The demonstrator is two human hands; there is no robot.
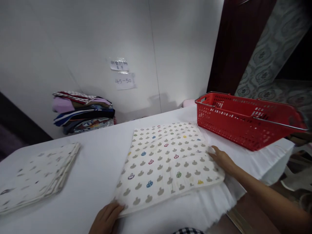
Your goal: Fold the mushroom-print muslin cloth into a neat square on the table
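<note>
A white cloth (168, 156) printed with grey, blue, red, green and yellow mushroom shapes lies spread on the white-covered table (92, 175) in front of me. My left hand (107, 217) is closed at the cloth's near left corner, fingers curled over the edge and the thumb hidden. On the far side of the cloth's right edge, my right hand (223, 160) pinches the fabric between thumb and fingers. Shallow creases run across the middle of the cloth. To the left lies a folded white cloth (41, 175) with small dark prints, its layers showing along the right side.
A red plastic basket (229, 125) with metal handles stands at the table's right end. Behind the table's far edge is a stack of folded clothes (84, 113) against the wall. Paper labels (125, 81) are taped to the wall; one reads 45-50.
</note>
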